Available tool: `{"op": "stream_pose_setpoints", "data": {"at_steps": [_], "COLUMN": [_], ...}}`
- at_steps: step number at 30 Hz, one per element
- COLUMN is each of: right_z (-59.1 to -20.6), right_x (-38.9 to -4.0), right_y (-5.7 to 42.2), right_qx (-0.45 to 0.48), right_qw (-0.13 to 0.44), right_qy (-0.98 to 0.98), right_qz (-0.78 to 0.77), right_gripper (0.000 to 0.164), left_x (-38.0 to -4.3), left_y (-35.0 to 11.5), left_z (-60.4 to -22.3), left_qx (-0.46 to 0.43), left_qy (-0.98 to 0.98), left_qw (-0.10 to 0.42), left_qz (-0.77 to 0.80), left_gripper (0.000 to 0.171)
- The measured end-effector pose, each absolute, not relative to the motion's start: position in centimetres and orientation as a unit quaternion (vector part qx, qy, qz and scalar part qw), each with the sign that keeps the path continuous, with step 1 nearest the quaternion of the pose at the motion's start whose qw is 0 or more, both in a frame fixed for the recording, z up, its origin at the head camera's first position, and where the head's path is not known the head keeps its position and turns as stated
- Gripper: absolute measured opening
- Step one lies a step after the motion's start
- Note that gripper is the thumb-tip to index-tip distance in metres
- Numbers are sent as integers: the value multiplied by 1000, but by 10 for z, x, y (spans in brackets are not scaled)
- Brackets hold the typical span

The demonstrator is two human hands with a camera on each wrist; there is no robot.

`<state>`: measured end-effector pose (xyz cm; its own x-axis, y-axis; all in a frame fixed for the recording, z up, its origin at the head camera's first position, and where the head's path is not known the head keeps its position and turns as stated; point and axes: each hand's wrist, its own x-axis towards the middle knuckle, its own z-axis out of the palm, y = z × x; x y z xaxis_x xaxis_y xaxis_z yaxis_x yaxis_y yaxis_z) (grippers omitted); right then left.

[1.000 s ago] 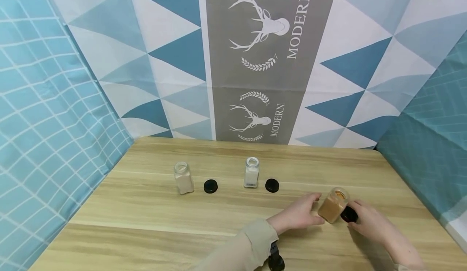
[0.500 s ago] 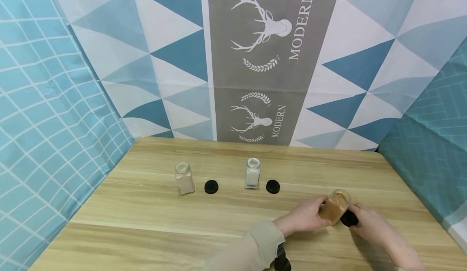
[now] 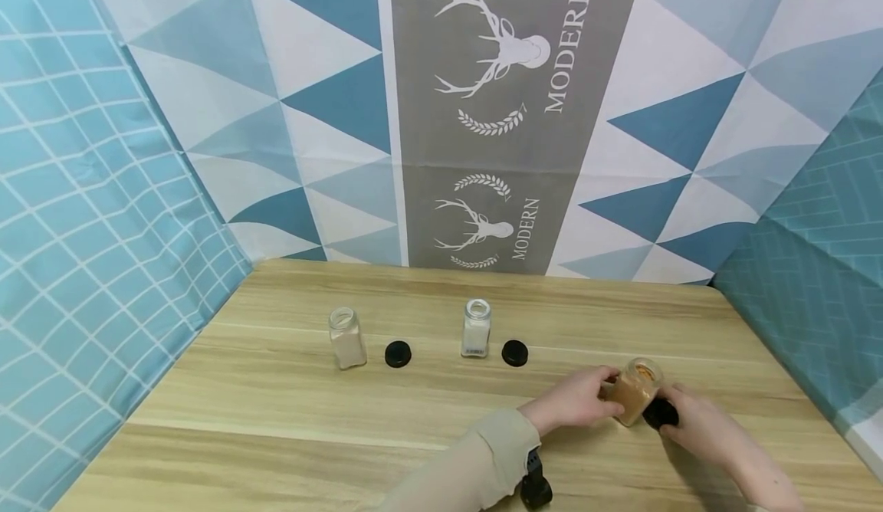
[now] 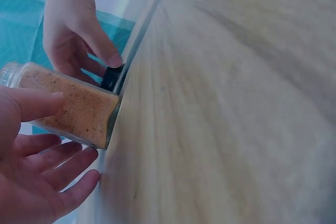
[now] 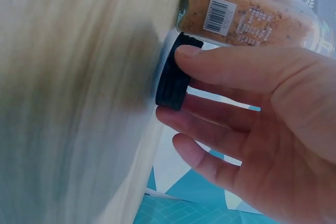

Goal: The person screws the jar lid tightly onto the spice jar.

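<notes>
An uncapped glass spice jar (image 3: 636, 391) with orange-brown seasoning stands on the table at the right; its barcode label shows in the right wrist view. My left hand (image 3: 576, 401) is at the jar's left side, thumb (image 4: 39, 103) across its front, the other fingers spread loosely along its edge. Whether they press the glass cannot be told. Close on the jar's right, my right hand (image 3: 704, 428) pinches a black lid (image 5: 175, 74) between thumb and fingers, low by the tabletop.
Further left stand two more uncapped jars, one with white contents (image 3: 476, 332), one with pale beige powder (image 3: 348, 343). Beside them lie black lids, one in the middle (image 3: 514, 352) and one further left (image 3: 398, 354). Patterned cloth (image 3: 331, 113) hangs behind the wooden table (image 3: 276, 420).
My left hand has moved right from beside the seasoning jar to around its side, and its thumb has since shifted slightly on it. The right hand keeps the lid in almost the same place.
</notes>
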<state>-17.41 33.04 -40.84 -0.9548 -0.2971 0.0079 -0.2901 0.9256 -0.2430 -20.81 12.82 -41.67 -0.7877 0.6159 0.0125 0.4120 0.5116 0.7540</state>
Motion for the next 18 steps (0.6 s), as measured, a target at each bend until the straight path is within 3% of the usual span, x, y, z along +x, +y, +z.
{"op": "stream_pose_setpoints", "data": {"at_steps": [13,18], "right_z": [-401,-395], "right_x": [-167,-164], "right_y": [334,334], "right_qx": [-162,-143], "right_qw": [-82,-90], "right_qy": [971,970], "right_qz": [-154,-176], "right_gripper": [38,38], "left_x": [-210,-209], "left_y": [130,131], "left_z": [-421,-423], "left_qx": [312,308], "left_qy": [868,859], "left_qw": [103,110], "left_qz": [373,394], "left_gripper": [46,44]}}
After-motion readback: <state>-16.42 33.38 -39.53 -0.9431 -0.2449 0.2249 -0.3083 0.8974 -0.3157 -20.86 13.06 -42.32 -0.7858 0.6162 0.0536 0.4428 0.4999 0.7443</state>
